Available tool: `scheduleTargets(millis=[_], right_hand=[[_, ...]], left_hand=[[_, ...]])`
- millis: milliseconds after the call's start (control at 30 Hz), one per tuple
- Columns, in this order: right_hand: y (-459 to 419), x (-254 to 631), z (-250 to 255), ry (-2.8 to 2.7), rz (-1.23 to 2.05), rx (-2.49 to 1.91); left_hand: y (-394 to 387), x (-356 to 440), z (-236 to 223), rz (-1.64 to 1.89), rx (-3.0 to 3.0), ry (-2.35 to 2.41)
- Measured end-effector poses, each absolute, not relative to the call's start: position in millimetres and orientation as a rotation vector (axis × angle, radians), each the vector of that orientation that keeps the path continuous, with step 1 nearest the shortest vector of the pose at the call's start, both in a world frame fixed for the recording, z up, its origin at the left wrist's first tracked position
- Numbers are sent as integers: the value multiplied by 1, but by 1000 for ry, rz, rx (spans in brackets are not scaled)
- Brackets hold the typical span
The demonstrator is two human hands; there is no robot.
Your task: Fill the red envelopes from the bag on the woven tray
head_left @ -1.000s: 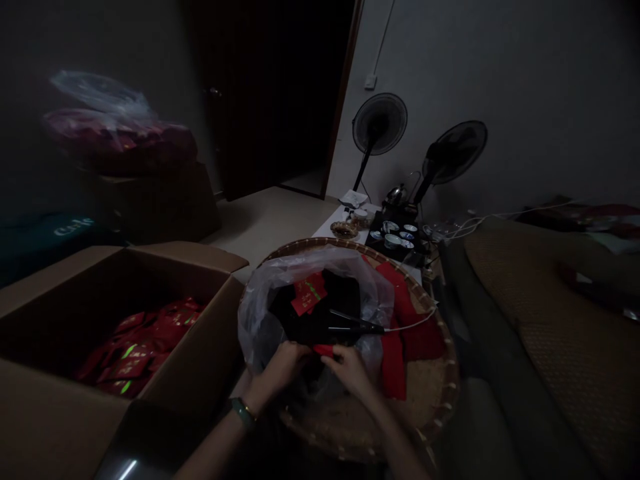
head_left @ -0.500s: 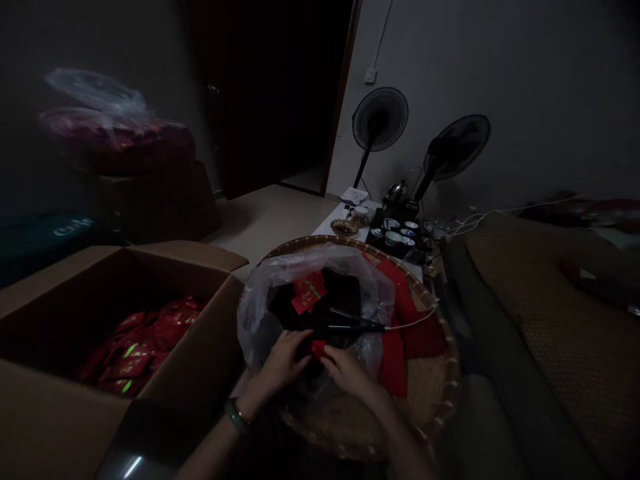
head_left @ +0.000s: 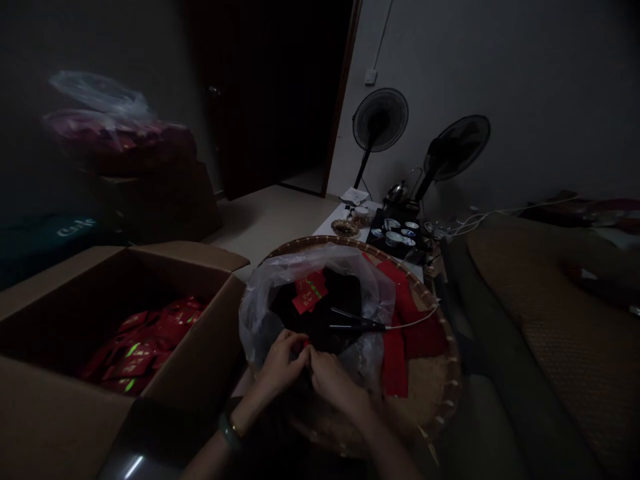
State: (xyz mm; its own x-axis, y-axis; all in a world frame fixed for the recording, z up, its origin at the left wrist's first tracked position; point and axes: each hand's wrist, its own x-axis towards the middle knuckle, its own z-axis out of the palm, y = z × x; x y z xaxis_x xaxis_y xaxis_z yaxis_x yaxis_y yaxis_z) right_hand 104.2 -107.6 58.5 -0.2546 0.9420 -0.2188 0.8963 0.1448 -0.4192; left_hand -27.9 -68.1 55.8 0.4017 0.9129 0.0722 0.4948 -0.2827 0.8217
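Observation:
My left hand (head_left: pixel 281 360) and my right hand (head_left: pixel 327 373) meet over the near side of a round woven tray (head_left: pixel 425 393). Both are closed around a small red piece (head_left: pixel 303 343), mostly hidden by the fingers, so its kind cannot be told. Just beyond them, a clear plastic bag (head_left: pixel 255 313) lies open around dark contents (head_left: pixel 345 287). On top of these rest red printed packets (head_left: pixel 310 291). A black tong-like tool with a pale cord (head_left: pixel 357 323) lies to the right of my hands. Red cloth-like strips (head_left: pixel 395 360) lie on the tray's right side.
An open cardboard box (head_left: pixel 185 367) holding many red packets (head_left: pixel 135 357) stands at left. Behind the tray, a low table carries cups (head_left: pixel 393 238) and a kettle (head_left: pixel 397 192). Two fans (head_left: pixel 381 120) stand by the wall. A woven mat (head_left: pixel 550 293) is at right.
My hands have drawn closer together and moved slightly left. The red piece, seen between the fingertips before, is now mostly covered by them. The tray and box stay in place.

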Motion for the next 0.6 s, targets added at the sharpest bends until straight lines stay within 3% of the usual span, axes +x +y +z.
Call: scheduleTargets(millis=[300,600], right_hand=[[-101,103,52,-2560,373,-1662],[-90,115,35,-2324,244,-1283]], left_hand=[[-50,-38,49,629,2082,1200],[-54,-41,55,507,2307,1399]])
